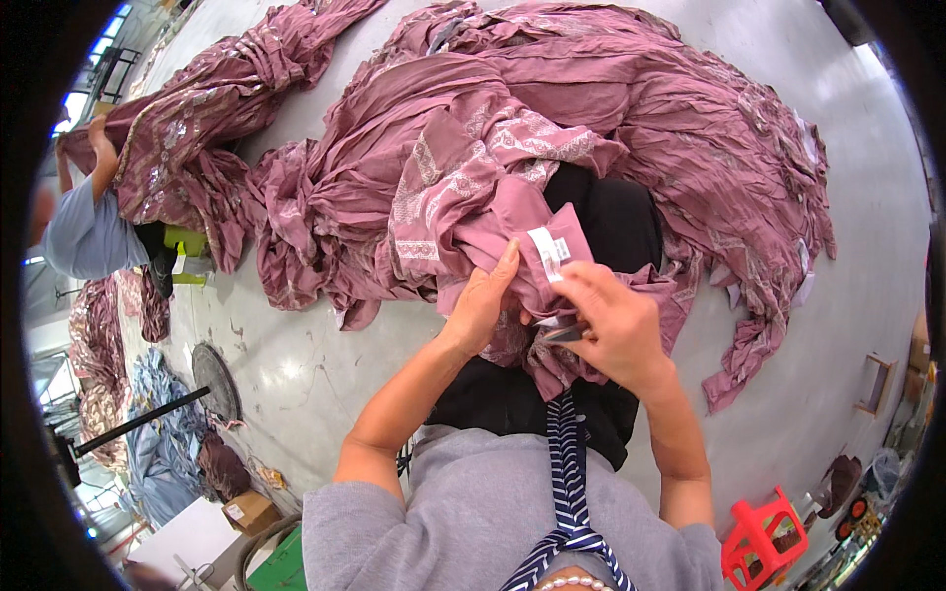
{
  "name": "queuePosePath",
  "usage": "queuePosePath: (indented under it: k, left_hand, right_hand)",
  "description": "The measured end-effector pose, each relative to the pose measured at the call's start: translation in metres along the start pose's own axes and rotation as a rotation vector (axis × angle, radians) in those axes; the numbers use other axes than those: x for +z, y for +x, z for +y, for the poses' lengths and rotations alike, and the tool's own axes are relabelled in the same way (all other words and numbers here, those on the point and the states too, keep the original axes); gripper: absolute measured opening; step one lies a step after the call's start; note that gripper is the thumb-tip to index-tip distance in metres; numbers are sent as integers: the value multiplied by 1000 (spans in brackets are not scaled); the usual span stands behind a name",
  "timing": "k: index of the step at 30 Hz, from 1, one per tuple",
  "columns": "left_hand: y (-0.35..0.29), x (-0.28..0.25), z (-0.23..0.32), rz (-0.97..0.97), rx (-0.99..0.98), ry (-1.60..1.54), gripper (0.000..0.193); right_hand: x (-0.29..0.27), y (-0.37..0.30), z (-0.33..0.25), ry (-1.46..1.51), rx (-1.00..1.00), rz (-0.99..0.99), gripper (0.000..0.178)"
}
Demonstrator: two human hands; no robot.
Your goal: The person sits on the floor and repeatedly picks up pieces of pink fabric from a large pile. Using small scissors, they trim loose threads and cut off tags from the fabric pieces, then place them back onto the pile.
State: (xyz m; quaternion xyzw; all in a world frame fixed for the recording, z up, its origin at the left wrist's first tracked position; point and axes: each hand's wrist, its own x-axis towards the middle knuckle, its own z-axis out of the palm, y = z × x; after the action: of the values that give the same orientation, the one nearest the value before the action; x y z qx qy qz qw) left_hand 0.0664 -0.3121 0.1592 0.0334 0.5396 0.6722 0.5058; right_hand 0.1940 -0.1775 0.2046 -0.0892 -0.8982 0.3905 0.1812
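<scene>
A large heap of mauve-pink cloth (591, 69) with pale patterned bands spreads over the floor and across my lap. My left hand (483, 300) grips a fold of it, thumb on top and most fingers hidden under the cloth. A white label (549, 254) lies on a plain pink part between my hands. My right hand (619, 320) is closed beside it, its fingertips at the label's lower edge. From under that hand juts a small pointed metal tool (564, 335), which looks like thread snips; its handle is hidden in the palm.
Another person (94, 222) handles similar cloth at the far left. A red plastic stool (764, 542) stands at the lower right. Blue-grey cloth (163, 433), a cardboard box (250, 513) and a black pole (143, 422) are at the lower left.
</scene>
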Motion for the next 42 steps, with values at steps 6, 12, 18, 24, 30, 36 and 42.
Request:
queuePosePath:
  k: [6,12,18,24,30,36,42]
  left_hand:
    - [-6,-13,5,-229,8,278,47]
    - [-19,-13,4,38,563,706,17]
    - [21,-28,39,501,1084,1227,45]
    - [59,-53,21,398,546,1015,21]
    - [-21,6,56,-173,338,171,21]
    - [-29,39,15,-560,346,673,17]
    - [-25,28,5,-733,276,840,16]
  right_hand:
    - [-12,-10,28,279,456,328,14]
    - [-13,-20,37,86,315,418,15]
    - [-30,-31,32,-35,105,413,27]
    - [-43,-60,19,-109,102,473,27]
    - [-52,-89,47,89,447,836,9]
    - [-39,-91,66,313,593,712,7]
    - [-44,-75,54,150,573,643,4]
